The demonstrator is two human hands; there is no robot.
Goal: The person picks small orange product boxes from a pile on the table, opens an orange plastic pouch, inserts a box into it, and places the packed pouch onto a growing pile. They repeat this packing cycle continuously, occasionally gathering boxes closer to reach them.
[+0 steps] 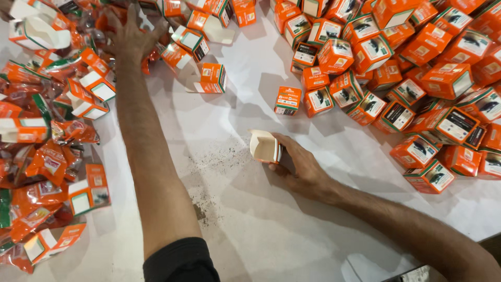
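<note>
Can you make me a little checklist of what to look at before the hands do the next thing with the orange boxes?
1. Right hand has a grip on the open box: ok.
2. Open box's flap is up, white inside showing: ok.
3. Anything inside the open box: cannot tell.
4. Left hand has reached the heap of flat boxes and orange packets: ok; what its fingers hold: cannot tell.
5. White table free of dirt beside the open box: not ok, dark specks lie there.
6. Pile of closed boxes close on the right: ok.
</note>
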